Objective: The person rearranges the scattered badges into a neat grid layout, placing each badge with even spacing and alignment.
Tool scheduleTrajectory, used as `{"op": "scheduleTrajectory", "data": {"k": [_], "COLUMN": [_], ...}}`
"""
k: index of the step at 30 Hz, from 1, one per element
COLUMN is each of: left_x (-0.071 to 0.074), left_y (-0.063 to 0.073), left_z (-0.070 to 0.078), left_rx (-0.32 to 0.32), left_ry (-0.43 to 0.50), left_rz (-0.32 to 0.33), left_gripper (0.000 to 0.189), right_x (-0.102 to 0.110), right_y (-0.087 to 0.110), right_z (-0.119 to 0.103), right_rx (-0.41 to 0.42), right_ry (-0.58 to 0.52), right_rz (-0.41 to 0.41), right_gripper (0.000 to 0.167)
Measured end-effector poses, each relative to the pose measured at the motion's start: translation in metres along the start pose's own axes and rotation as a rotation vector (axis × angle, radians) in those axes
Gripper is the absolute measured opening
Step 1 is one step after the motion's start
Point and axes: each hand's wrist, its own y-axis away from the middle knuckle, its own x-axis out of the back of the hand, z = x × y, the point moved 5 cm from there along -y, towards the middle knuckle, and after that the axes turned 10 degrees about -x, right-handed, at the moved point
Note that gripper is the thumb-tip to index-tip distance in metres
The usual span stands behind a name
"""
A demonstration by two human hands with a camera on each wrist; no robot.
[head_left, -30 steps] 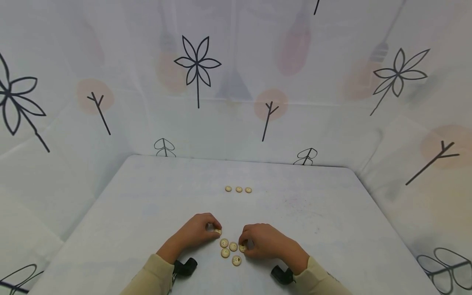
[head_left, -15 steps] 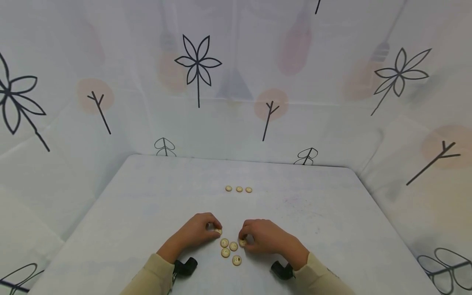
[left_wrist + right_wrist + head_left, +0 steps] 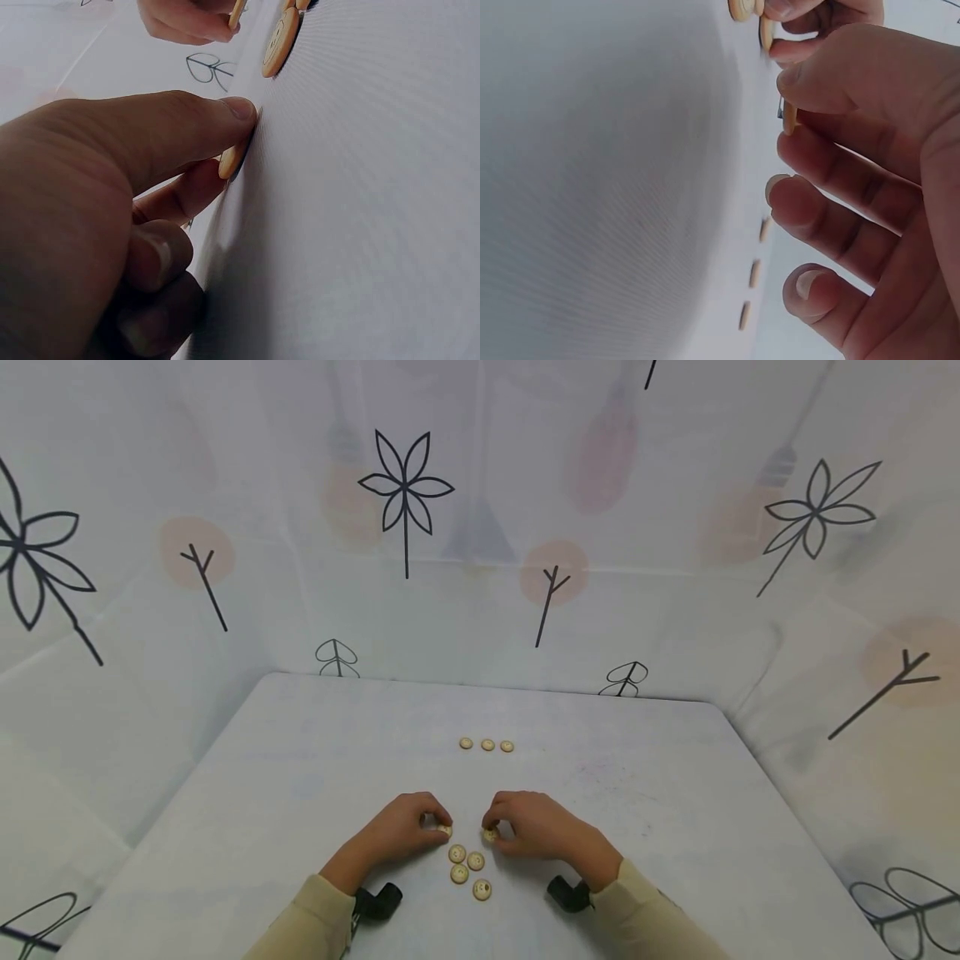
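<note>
My left hand [image 3: 401,828] rests low over the white table and pinches a small round wooden disc [image 3: 231,161] by its edges, thumb and finger on either side. Facing it across a narrow gap, my right hand [image 3: 543,827] pinches another wooden disc [image 3: 790,118] between thumb and finger; in the right wrist view this disc stands off the tabletop. Its other fingers are spread and bent. Just in front of both hands lie several pale discs with dark marks and a ringed rim, among them one disc [image 3: 459,874] near the left and a nearer disc [image 3: 482,889].
Farther back on the white table [image 3: 337,752], three more discs stand in a row, with the middle disc [image 3: 487,745] between its neighbours. A white curtain [image 3: 480,610] printed with dark plants surrounds the back and sides. Black wrist cameras [image 3: 378,902] sit at both cuffs.
My right hand has carried its disc away from the cluster, farther back and slightly left, level with the left hand's disc. The left hand has stayed in place.
</note>
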Motion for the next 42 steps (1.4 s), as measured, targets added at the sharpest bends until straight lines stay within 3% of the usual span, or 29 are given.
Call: {"op": "scheduleTrajectory", "data": {"k": [28,42], "left_x": [-0.001,-0.001], "left_y": [-0.002,-0.001], "left_z": [-0.003,-0.003], "left_rx": [0.006,-0.008], "left_ry": [-0.01,-0.009], "left_rz": [-0.011,-0.01], "left_gripper": [0.014,0.014], "right_x": [0.012,0.017], "right_y": [-0.041,-0.06], "right_z": [0.003,0.009], "right_rx": [-0.057,-0.11], "right_ry": [0.022,0.007], "right_rz": [0.148,0.182], "right_gripper": [0.02,0.021]}}
